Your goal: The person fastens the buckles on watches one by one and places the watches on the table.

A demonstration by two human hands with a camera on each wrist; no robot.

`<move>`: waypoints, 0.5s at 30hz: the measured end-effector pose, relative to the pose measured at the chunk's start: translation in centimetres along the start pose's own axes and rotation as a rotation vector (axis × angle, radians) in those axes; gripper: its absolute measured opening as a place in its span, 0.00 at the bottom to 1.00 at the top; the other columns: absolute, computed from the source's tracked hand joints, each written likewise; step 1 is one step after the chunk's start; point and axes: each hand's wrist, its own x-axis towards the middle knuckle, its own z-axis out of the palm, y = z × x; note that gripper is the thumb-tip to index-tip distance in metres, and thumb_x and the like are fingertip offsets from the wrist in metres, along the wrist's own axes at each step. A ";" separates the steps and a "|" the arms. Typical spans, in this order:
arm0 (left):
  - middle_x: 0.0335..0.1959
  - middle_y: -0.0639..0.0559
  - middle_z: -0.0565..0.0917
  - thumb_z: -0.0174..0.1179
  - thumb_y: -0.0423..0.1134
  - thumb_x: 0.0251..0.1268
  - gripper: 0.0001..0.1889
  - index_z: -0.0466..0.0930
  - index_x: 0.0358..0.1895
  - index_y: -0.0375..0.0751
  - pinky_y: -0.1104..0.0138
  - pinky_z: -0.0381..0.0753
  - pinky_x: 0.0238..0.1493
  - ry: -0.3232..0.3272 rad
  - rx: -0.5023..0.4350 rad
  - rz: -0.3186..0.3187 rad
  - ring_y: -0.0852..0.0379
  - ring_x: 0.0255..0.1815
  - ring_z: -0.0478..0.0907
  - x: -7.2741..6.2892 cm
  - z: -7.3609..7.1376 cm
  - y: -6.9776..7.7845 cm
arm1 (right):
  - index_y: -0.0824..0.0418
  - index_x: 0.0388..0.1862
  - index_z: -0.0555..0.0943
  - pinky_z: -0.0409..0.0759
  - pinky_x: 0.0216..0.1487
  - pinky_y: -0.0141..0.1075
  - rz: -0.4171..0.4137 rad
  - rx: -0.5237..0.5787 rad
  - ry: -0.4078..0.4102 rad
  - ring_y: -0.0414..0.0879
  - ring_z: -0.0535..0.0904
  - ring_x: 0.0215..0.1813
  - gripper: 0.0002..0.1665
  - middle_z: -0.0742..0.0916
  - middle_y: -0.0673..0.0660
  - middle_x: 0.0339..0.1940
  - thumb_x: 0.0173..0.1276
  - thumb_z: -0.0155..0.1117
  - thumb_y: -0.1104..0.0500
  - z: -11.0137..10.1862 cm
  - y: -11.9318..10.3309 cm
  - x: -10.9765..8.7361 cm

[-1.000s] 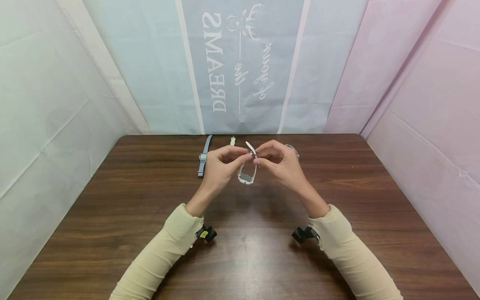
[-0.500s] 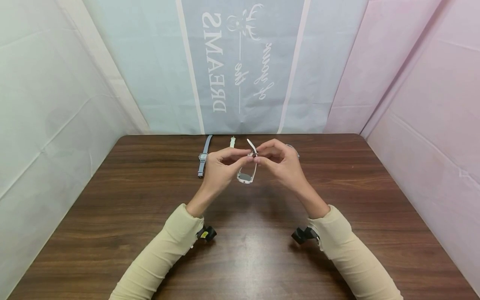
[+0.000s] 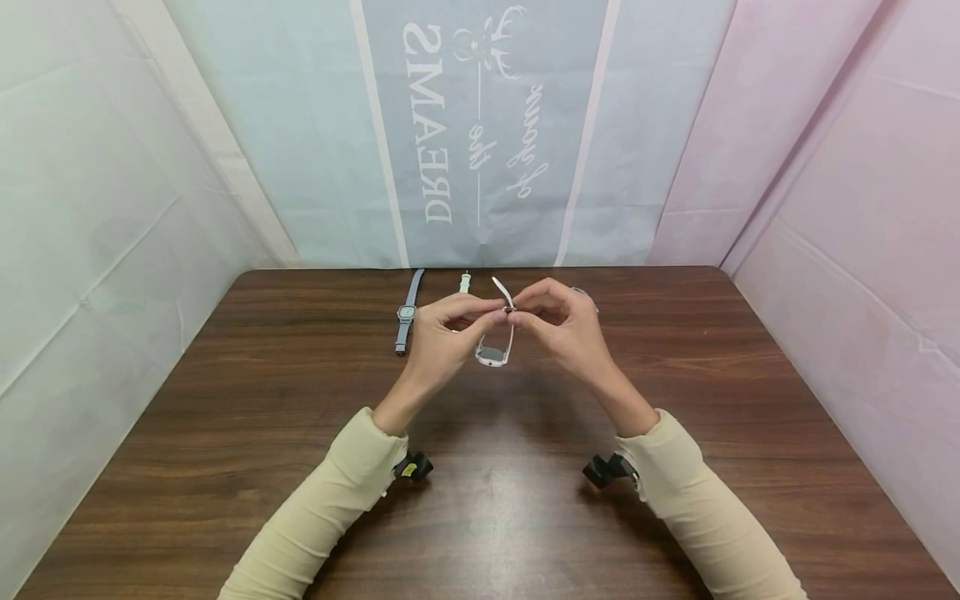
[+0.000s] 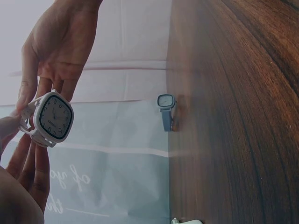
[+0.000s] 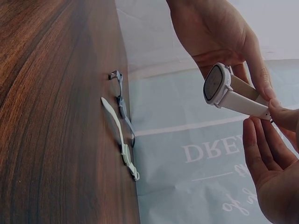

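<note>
Between both hands, raised above the table, is a white wristwatch with its strap bent into a loop and its case hanging at the bottom. My left hand pinches the strap at the buckle between thumb and fingers. From the other side, my right hand pinches the same spot, its fingertips meeting those of the left. A free strap end sticks up above the fingertips. The left wrist view shows the squarish dial with numerals. Fingertips largely hide the buckle.
Behind the left hand, a blue watch lies on the brown wooden table, beside a pale green watch partly hidden by that hand. Another bluish watch stands past the right hand. Fabric hangs behind and at both sides.
The free strap end has risen slightly above the fingertips, and the fingers have shifted a little at the buckle. Both arms stay almost where they were.
</note>
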 end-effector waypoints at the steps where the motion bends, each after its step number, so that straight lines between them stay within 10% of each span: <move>1: 0.39 0.47 0.91 0.73 0.35 0.64 0.09 0.92 0.46 0.41 0.70 0.85 0.34 0.000 0.001 0.001 0.63 0.33 0.85 0.0 0.0 0.0 | 0.71 0.42 0.83 0.86 0.34 0.31 0.001 -0.002 0.002 0.42 0.89 0.32 0.10 0.91 0.69 0.34 0.63 0.73 0.75 0.0 0.0 0.0; 10: 0.39 0.47 0.91 0.73 0.35 0.64 0.08 0.92 0.46 0.41 0.69 0.86 0.34 -0.011 -0.008 0.006 0.44 0.33 0.86 0.0 0.0 0.0 | 0.69 0.41 0.84 0.85 0.33 0.31 0.015 -0.011 0.010 0.40 0.88 0.31 0.08 0.91 0.68 0.34 0.63 0.73 0.74 0.0 0.1 0.0; 15: 0.39 0.47 0.91 0.72 0.34 0.65 0.08 0.92 0.45 0.40 0.69 0.86 0.35 -0.016 -0.005 0.018 0.51 0.34 0.87 0.1 0.0 0.0 | 0.69 0.41 0.85 0.85 0.33 0.31 0.024 -0.014 0.015 0.37 0.88 0.32 0.08 0.91 0.68 0.34 0.64 0.73 0.73 0.0 -0.1 0.0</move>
